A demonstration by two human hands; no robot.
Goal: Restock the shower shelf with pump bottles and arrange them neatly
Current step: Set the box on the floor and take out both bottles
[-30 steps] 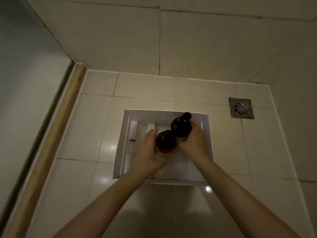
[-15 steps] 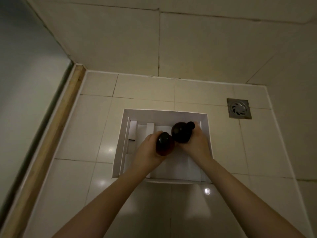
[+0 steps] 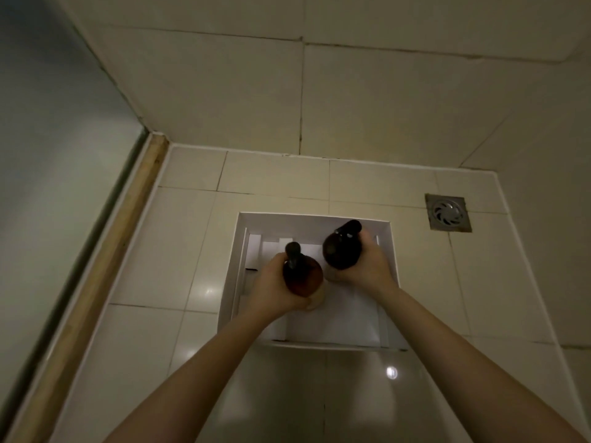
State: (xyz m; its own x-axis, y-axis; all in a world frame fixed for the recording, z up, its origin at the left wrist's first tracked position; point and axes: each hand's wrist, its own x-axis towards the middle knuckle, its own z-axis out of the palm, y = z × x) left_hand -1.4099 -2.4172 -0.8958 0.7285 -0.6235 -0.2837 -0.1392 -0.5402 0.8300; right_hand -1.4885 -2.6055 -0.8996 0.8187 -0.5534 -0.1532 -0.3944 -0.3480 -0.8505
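Each hand grips a bottle (image 3: 302, 278), pump up

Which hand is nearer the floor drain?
Right. The right hand, holding a bottle over the box, sits just left of and below the drain; the left hand is further left.

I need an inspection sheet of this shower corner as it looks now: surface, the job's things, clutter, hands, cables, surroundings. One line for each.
Surface: pale glossy floor tiles, with light reflections.
Job's things: two dark amber pump bottles over the white box; left bottle, right bottle.
Clutter: white cardboard dividers inside the box; nothing else seen.
Hands: left hand grips the left bottle; right hand grips the right bottle.
Cables: nothing seen.
Surroundings: metal floor drain at right, wooden threshold strip and glass panel at left, tiled wall behind.
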